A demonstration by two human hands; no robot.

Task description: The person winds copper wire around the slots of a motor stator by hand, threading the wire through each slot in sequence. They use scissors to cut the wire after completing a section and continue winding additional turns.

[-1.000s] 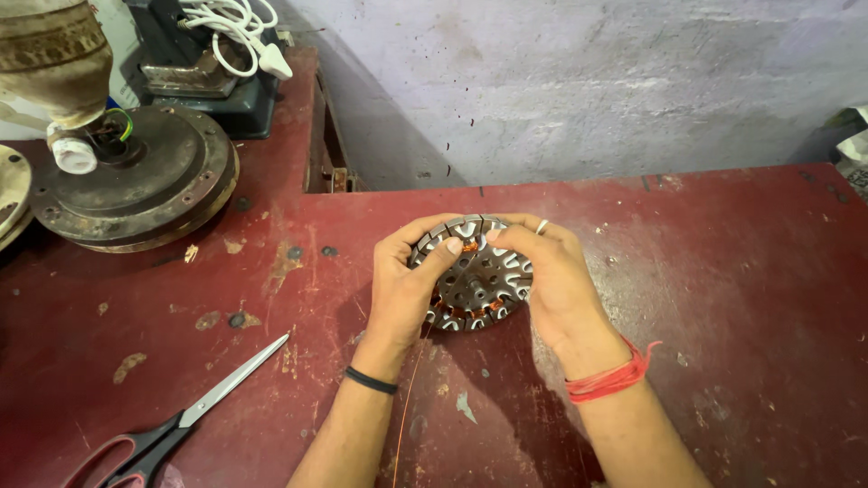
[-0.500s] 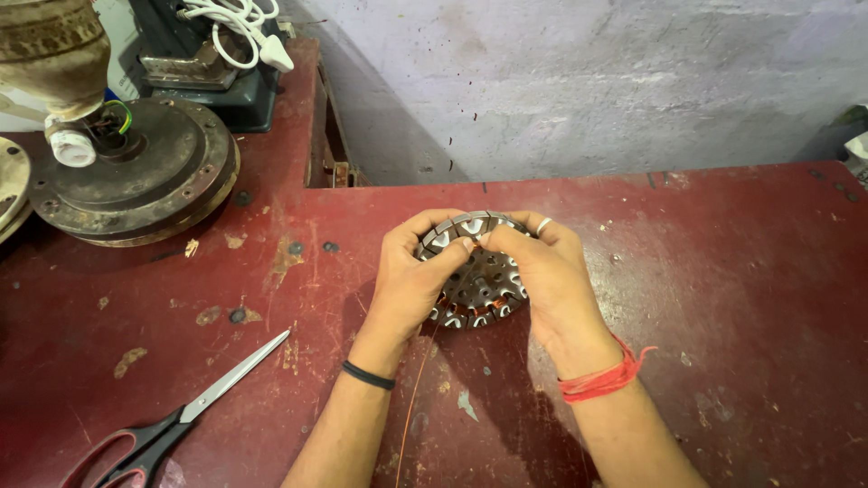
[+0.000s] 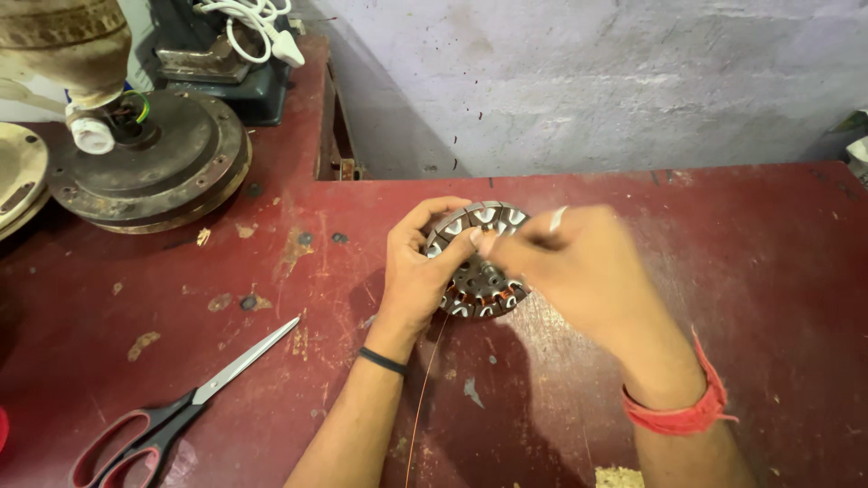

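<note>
One stator [image 3: 476, 262] held by two hands, left hand [image 3: 418, 271] and right hand [image 3: 570, 267]

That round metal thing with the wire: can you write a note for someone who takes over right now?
Left hand grips the fan motor stator, held on edge above the red table. Right hand, blurred, is at its top rim. Thin copper wire trails down toward the person. Some slots show copper winding; how many are done or left cannot be told. Red-handled scissors lie to the left, untouched.
</note>
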